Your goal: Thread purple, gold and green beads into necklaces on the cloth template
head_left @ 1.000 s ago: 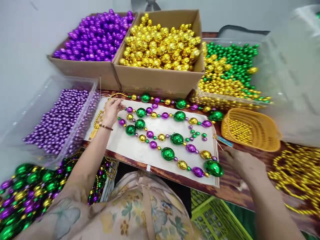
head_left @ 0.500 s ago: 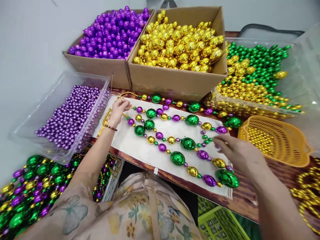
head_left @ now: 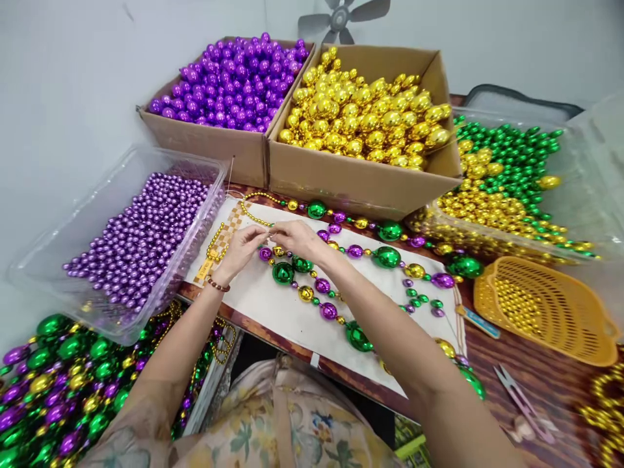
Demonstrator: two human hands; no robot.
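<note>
My left hand (head_left: 241,250) is closed in a pinch over the left part of a white cloth (head_left: 253,292), at the end of a bead string whose thread is barely visible. My right hand (head_left: 298,239) meets it fingertip to fingertip, also pinched; whatever small thing it holds is hidden. Strung green, gold and purple beads (head_left: 358,336) lie in rows on the cloth, partly covered by my right forearm. Right of that forearm, several loose small green and purple beads (head_left: 413,292) rest on the cloth.
Cardboard boxes hold purple beads (head_left: 234,81) and gold beads (head_left: 361,117). Clear bins with small purple beads (head_left: 141,240) and green and gold beads (head_left: 511,162) flank them. A yellow basket (head_left: 575,318), a blue-handled cutter (head_left: 481,323) and scissors (head_left: 524,403) lie at right. Finished strands (head_left: 73,370) hang lower left.
My right hand has moved left from the loose beads to my left hand's fingertips. My left hand still pinches at the string's end. The cutter and scissors have come into sight.
</note>
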